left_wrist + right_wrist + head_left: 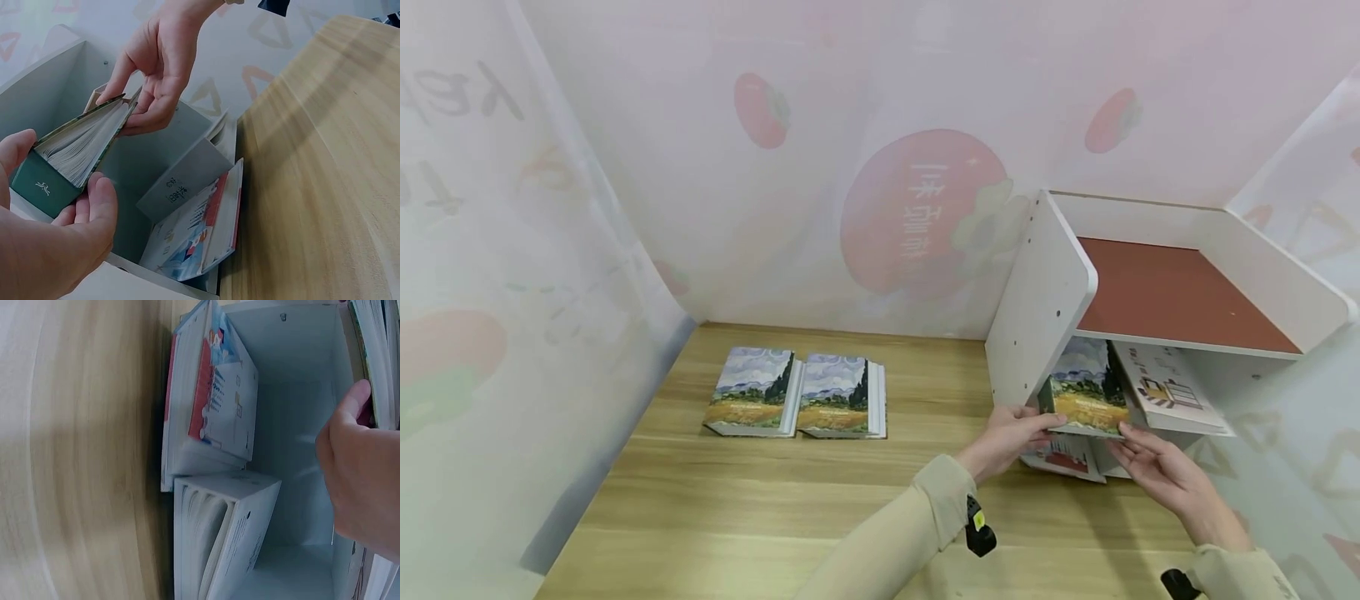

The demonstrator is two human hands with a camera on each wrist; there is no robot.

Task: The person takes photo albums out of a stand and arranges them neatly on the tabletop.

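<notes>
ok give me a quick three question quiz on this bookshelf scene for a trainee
1. True or false: both hands hold the landscape-cover book at the opening of the white shelf.
2. How many matching books lie flat on the wooden table?
3. The top shelf board is: A red-brown, B blue, C green.

Key: 1 true, left hand and right hand both grip it. 2 two. 3 A.

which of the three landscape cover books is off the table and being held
The landscape book at the shelf opening, gripped by the left hand and right hand. The other two books lie flat on the table.
</notes>
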